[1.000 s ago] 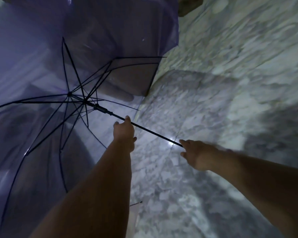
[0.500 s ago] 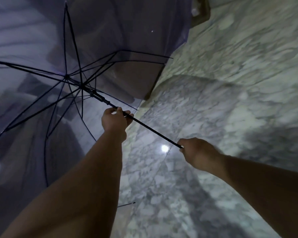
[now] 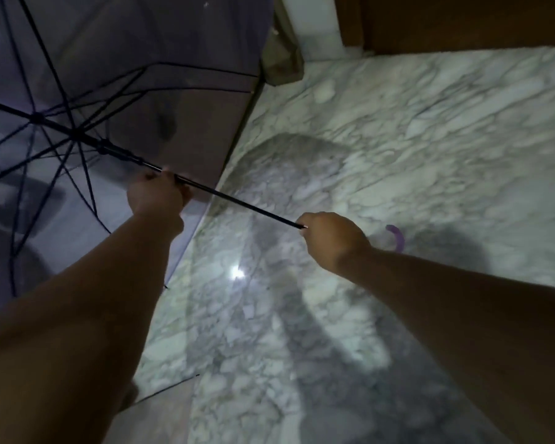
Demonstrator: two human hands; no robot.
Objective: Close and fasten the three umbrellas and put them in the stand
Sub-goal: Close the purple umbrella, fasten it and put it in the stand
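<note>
I see one open see-through umbrella on the left, its top cut off by the picture edge. My left hand curls round its thin black pole near the ribs. My right hand grips the low end, hiding most of the purple handle. The marble floor lies wide on the right. I can't see a stand.
</note>
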